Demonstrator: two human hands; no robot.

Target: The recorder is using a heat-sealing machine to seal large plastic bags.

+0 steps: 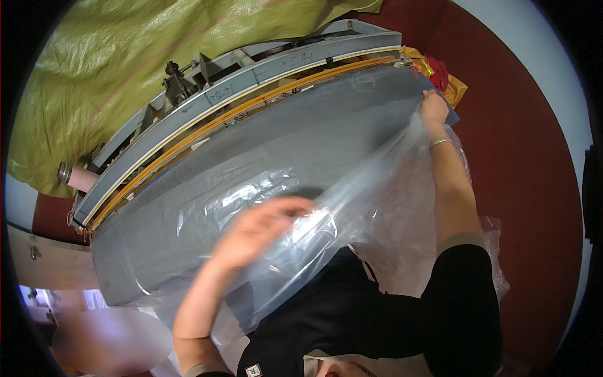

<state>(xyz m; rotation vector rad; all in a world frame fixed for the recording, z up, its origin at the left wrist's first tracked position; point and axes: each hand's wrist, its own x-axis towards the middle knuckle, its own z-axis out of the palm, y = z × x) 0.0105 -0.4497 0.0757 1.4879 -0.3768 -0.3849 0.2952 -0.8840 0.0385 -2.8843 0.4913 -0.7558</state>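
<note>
A clear plastic sheet (pixel 339 213) lies loosely over a long grey tabletop (pixel 282 135), its near part gathered into shiny folds. At the table's far right corner, my right hand (pixel 434 110) is closed on the sheet's edge, pulling the folds up toward it. My left hand (pixel 264 229), slightly blurred, is over the middle of the sheet with its fingers stretched out to the right. Whether those fingers touch the plastic I cannot tell.
A grey metal frame (pixel 251 78) with orange strips (pixel 207 129) runs along the far side. A clamp-like fitting (pixel 179 81) and a pink bottle (pixel 81 178) stand there. Behind hangs a yellow-green tarp (pixel 119 69). Red and orange bags (pixel 443 75) lie by the right corner.
</note>
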